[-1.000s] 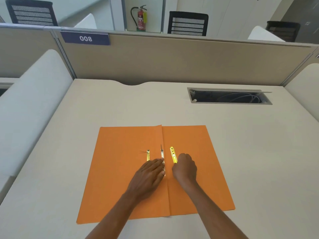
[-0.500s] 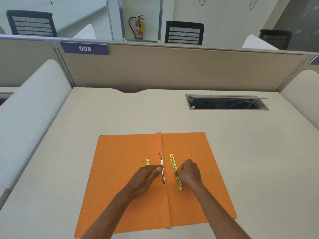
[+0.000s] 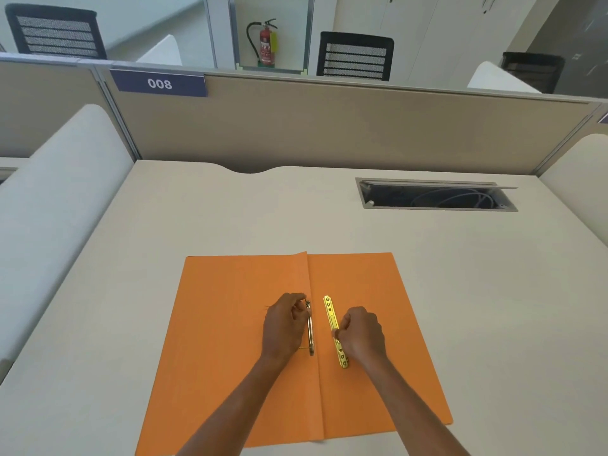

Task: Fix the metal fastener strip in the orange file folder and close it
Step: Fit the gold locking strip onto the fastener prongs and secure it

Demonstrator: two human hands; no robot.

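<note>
The orange file folder (image 3: 230,340) lies open and flat on the desk, its fold running down the middle. A thin metal fastener prong piece (image 3: 310,334) lies along the fold, and my left hand (image 3: 284,325) pinches its far end with thumb and fingertips. Just right of the fold lies a flat gold fastener strip (image 3: 331,315) with holes at both ends. My right hand (image 3: 360,334) is closed beside it, fingertips touching the strip's middle. The small part left of the fold is hidden under my left hand.
The beige desk (image 3: 460,291) has an open cable tray slot (image 3: 437,195) at the back right. A partition wall (image 3: 329,126) with a "008" label closes the far side. White rounded dividers stand on both sides.
My left hand moved up along the prong piece to its far end. My right hand slid back off the gold strip, which now shows its full length.
</note>
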